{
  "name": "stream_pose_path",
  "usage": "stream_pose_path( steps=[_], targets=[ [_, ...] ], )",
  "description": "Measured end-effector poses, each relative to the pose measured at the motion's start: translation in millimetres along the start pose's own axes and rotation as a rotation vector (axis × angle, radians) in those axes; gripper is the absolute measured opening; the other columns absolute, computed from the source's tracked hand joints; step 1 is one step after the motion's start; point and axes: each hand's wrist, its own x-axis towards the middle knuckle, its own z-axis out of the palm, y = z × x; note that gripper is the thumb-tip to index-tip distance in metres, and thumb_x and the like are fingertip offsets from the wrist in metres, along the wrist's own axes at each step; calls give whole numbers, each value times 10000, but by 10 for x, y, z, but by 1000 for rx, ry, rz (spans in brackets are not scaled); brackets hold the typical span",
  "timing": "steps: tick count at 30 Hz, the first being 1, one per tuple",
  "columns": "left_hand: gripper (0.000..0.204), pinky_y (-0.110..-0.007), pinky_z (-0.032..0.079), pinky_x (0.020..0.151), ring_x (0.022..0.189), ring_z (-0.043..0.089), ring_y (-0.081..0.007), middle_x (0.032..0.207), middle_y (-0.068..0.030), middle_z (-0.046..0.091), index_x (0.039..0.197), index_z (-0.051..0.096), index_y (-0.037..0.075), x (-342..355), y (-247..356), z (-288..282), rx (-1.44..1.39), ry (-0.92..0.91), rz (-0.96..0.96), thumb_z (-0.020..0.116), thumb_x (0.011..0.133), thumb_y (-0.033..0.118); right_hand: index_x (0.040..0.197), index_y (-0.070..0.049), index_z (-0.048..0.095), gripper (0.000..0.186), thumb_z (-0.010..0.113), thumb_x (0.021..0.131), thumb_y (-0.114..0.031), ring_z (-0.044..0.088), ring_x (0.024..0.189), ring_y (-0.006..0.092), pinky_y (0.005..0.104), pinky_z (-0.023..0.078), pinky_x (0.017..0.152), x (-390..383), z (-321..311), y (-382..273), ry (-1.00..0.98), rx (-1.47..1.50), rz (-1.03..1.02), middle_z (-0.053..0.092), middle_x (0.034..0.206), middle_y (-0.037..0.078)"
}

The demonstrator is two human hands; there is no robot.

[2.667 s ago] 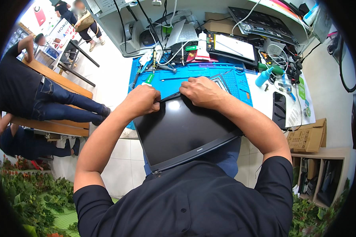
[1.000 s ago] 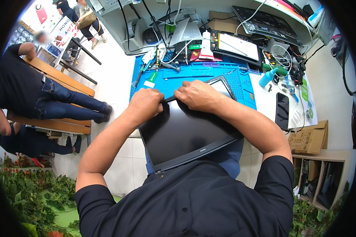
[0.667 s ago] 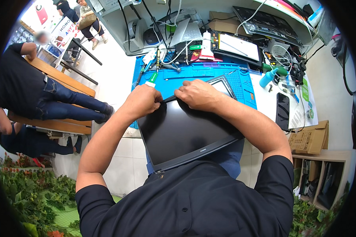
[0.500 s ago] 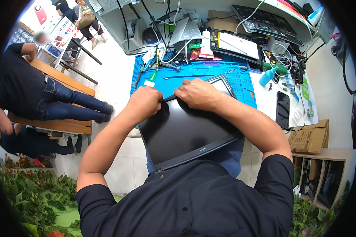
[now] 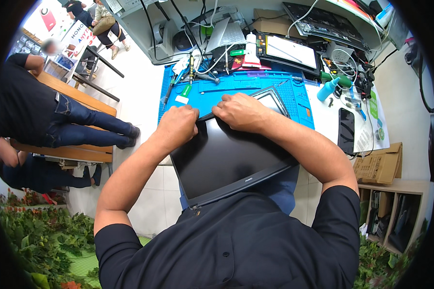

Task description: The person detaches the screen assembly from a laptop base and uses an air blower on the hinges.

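A black laptop screen lies tilted across my lap and the front edge of the blue work mat, its near edge against my shirt. My left hand is closed at the screen's far left corner, fingers curled under. Close beside it, my right hand is closed on the far edge, knuckles up. Both sets of fingertips are largely hidden. Beyond my right hand, a panel with a pale, dark-edged border pokes out on the mat, partly covered by my arm.
The blue mat bears screwdrivers and a small hammer-like tool at its back left. A light-blue bottle and a black phone sit on the right. Opened devices and cables crowd the back. People stand at left.
My hands keep their hold on the screen's far edge with hardly any movement. The whole view has shifted very slightly.
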Motion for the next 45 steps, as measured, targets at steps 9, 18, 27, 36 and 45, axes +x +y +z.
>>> stream_pose_path(
  steps=[9,18,27,36,45],
  targets=[
    [140,-449,599,777,811,737,-355,848,-144,748,910,764,32,10,-85,-155,-158,-16,7,742,787,96,933,-28,702,136,609,924,-128,731,914,333,457,601,779,241,183,-62,114,49,-133,735,844,147],
    [213,-436,600,801,848,744,-356,917,-140,777,1007,821,77,-31,-254,-170,-203,-119,-1,760,806,114,925,-28,671,91,629,904,-106,711,902,329,462,580,781,283,175,-70,50,77,-105,718,849,140],
    [148,-449,595,764,825,740,-359,853,-166,733,920,743,26,-42,-168,-82,-53,-53,66,723,786,87,933,-26,658,78,642,892,-90,708,907,335,467,584,775,265,153,-101,15,64,-78,713,857,137],
    [188,-400,595,792,815,757,-298,928,-139,786,1009,827,47,-42,-384,-305,-374,-209,-39,817,836,120,938,-28,658,80,658,872,-73,712,921,332,461,586,784,298,125,-83,-6,56,-69,721,871,136],
    [157,-438,596,816,860,744,-347,900,-131,765,974,826,69,-59,-314,-179,-99,-149,74,788,836,134,922,-22,708,158,599,932,-134,717,961,317,448,591,814,372,195,-153,33,37,-128,721,929,133]
  ],
)
